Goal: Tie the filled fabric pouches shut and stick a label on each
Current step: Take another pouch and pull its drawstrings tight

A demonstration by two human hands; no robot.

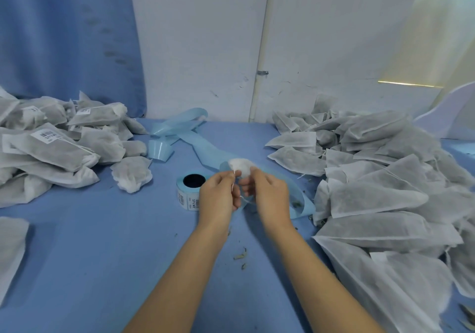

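Note:
A white fabric pouch [240, 165] is held up at the table's middle, its gathered top showing above my fingers. My left hand [219, 195] pinches its thin white drawstring [233, 184], and my right hand [267, 193] grips the pouch and the string's other end. The rest of the pouch is hidden behind my hands. Just left of my left hand stands a roll of labels [189, 191] with barcodes printed on it.
A heap of labelled pouches [59, 145] lies at the left, and a bigger heap of unlabelled pouches [385, 193] fills the right. Light blue label backing strip [180, 132] curls behind the roll. Bits of dried herb [240, 255] dot the blue tabletop [102, 255].

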